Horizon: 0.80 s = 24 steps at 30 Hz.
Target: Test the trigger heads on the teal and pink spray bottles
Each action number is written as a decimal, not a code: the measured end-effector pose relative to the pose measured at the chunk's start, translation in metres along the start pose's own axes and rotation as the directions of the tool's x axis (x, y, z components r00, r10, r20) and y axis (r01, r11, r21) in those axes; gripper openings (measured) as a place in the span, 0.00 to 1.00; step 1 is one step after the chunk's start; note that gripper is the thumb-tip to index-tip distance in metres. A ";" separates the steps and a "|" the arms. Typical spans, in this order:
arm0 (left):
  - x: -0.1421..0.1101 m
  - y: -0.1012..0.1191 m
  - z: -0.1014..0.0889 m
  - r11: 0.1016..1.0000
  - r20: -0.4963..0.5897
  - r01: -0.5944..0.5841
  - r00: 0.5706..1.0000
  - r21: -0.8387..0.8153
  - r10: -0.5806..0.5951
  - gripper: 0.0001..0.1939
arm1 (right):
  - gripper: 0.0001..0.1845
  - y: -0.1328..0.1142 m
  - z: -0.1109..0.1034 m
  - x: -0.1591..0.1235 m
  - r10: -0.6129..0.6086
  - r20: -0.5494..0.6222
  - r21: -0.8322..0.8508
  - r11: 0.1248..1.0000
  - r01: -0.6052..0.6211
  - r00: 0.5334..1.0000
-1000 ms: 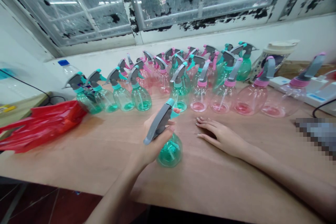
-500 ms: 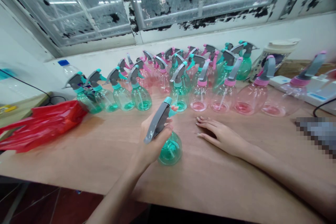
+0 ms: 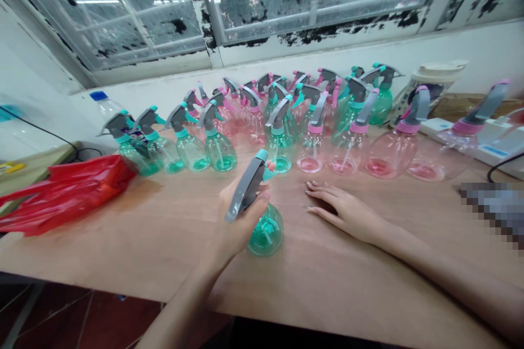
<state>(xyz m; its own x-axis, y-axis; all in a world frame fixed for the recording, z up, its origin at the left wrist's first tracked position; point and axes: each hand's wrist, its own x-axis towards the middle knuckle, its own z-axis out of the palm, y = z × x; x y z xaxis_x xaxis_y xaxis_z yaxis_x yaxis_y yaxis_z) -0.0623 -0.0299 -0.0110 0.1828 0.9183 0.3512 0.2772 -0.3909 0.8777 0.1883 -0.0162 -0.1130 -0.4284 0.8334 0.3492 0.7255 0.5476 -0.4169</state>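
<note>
My left hand (image 3: 239,218) is wrapped round the grey trigger head and neck of a teal spray bottle (image 3: 265,232) that stands on the wooden table (image 3: 164,240); the fingers curl over the teal trigger. To its right, my right hand (image 3: 346,212) lies flat on the table, palm down, fingers stretched toward the left, holding nothing. Behind both hands stand several teal spray bottles (image 3: 219,147) and pink spray bottles (image 3: 313,147) in rows.
A crumpled red plastic bag (image 3: 65,191) lies at the table's left end. A clear water bottle with a blue cap (image 3: 104,106) stands behind the teal row. A patterned cup (image 3: 426,87), a white power strip (image 3: 487,144) and a black cable (image 3: 503,166) sit at the right.
My left hand has tightened slightly on the teal bottle's trigger head, shifting it a little upward and away. My right hand stays flat in place.
</note>
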 end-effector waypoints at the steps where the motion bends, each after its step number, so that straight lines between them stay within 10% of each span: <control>1: 0.000 0.000 0.000 1.000 0.000 0.004 1.000 0.000 -0.004 0.20 | 0.23 0.000 0.000 0.000 0.000 -0.004 0.002 1.000 0.000 1.000; 24: 0.006 -0.003 -0.004 1.000 0.029 -0.018 0.999 0.020 0.018 0.08 | 0.23 0.000 0.001 0.001 -0.010 -0.005 -0.005 1.000 0.010 1.000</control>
<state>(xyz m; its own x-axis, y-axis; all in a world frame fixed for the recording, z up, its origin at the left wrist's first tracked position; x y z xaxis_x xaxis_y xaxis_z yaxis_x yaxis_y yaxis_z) -0.0661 -0.0225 -0.0103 0.2152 0.9090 0.3570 0.2927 -0.4088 0.8644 0.1878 -0.0156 -0.1134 -0.4331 0.8276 0.3571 0.7237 0.5555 -0.4095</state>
